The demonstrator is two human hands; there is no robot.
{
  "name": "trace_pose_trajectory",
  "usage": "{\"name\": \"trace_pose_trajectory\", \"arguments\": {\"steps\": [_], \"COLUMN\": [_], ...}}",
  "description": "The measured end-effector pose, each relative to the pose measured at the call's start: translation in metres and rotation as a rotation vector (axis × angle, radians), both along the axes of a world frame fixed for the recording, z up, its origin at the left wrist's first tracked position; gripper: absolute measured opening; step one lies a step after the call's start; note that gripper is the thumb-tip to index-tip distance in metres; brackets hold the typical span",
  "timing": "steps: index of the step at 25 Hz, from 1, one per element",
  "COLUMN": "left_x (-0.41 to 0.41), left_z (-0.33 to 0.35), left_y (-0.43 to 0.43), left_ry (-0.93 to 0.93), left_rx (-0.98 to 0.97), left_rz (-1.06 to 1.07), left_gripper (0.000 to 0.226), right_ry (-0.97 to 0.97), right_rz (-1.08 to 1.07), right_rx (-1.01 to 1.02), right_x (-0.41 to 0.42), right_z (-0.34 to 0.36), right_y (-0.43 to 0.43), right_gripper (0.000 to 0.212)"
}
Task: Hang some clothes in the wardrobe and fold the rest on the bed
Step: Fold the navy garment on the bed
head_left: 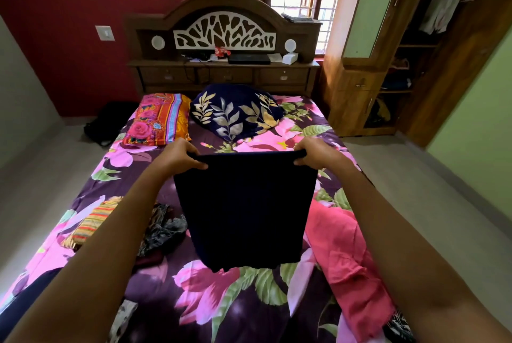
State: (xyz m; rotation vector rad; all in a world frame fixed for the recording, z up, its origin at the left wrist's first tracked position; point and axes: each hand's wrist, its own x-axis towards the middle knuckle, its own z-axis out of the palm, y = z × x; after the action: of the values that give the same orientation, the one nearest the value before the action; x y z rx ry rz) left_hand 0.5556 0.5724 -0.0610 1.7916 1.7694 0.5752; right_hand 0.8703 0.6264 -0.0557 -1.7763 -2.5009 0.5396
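Head view shows two bare arms reaching out over the bed (221,301). The left hand (180,158) and the right hand (315,155) each pinch one top corner of a dark blue cloth (246,204), with fingers curled tight round the edge. The cloth hangs flat and straight down from the hands, and its bottom edge is just above the bed. I think it is held up and pulled wide like this so the wrinkles drop out and the sides line up, ready for a fold. It may be doubled over already, but I cannot tell for sure.

More clothes wait on the bed. A pink cloth (346,245) lies in a heap on the right. A stripy cloth (91,222) and a grey crumpled cloth (163,229) lie on the left, near each other. None of them look folded, so I think much of the job is left.

The wardrobe (357,98) stands open at the right of the room. Light clothes (443,1) hang in its top part. Its lower shelves hold dark things, too dim to name. The little drawers (227,76) under the headboard are closed, so what is in them is hidden.
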Motion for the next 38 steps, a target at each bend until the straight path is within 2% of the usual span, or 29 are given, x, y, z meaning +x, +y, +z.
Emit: {"name": "trace_pose_trajectory", "arguments": {"steps": [3,6,10,13,15,16,17,18,20,21,23,25,27,30,33,36,38], "left_x": [-0.005,-0.014,-0.012,-0.023,-0.032,-0.036,-0.041,-0.046,-0.052,-0.053,-0.046,-0.034,-0.022,-0.011,-0.006,-0.010,-0.012], "left_z": [-0.006,-0.016,-0.031,-0.034,-0.033,-0.031,-0.028,-0.027,-0.033,-0.041,-0.062,-0.086,-0.100,-0.102,-0.092,-0.098,-0.118], "left_y": [0.001,0.003,-0.002,-0.008,-0.011,-0.013,-0.012,-0.008,0.008,0.019,0.043,0.068,0.092,0.124,0.136,0.129,0.111], "left_ry": [0.142,0.180,0.156,0.110,-0.037,-0.136,-0.226,-0.273,-0.235,-0.181,-0.049,0.037,-0.080,-0.257,-0.195,-0.078,0.033], "left_rx": [0.206,0.304,0.400,0.371,0.302,0.240,0.160,0.088,0.011,0.005,0.066,0.128,0.107,0.130,0.291,0.398,0.448], "left_rz": [0.066,0.081,0.154,0.006,-0.101,-0.125,-0.152,-0.173,-0.176,-0.132,0.004,0.149,0.276,0.334,0.279,0.257,0.211], "left_gripper": [0.038,0.028,0.022,0.026,0.024,0.016,0.007,0.013,0.023,0.017,0.005,0.014,0.016,0.016,0.015,0.019,0.019], "right_ry": [-0.043,-0.029,0.144,0.187,0.269,0.309,0.332,0.343,0.367,0.397,0.525,0.709,0.830,0.983,1.022,0.907,0.806], "right_rz": [-0.067,-0.063,-0.079,-0.040,-0.039,-0.054,-0.074,-0.094,-0.152,-0.198,-0.323,-0.487,-0.620,-0.676,-0.633,-0.537,-0.487], "right_rx": [0.170,0.285,0.284,0.069,-0.177,-0.267,-0.317,-0.336,-0.316,-0.302,-0.317,-0.344,-0.269,-0.112,0.009,0.180,0.205], "right_x": [0.005,0.010,0.016,0.028,0.037,0.039,0.042,0.042,0.037,0.034,0.023,0.013,0.005,-0.005,0.001,0.009,0.014], "right_z": [-0.010,-0.021,-0.020,-0.011,-0.005,-0.003,-0.002,-0.003,-0.013,-0.021,-0.040,-0.063,-0.083,-0.094,-0.104,-0.114,-0.126], "right_y": [0.003,0.000,-0.005,-0.007,-0.010,-0.010,-0.008,-0.004,0.008,0.017,0.036,0.058,0.081,0.104,0.117,0.113,0.097], "right_gripper": [0.023,0.021,0.023,0.012,0.013,0.013,0.015,0.016,0.015,0.014,0.013,0.009,0.015,0.006,0.009,0.017,0.021]}}
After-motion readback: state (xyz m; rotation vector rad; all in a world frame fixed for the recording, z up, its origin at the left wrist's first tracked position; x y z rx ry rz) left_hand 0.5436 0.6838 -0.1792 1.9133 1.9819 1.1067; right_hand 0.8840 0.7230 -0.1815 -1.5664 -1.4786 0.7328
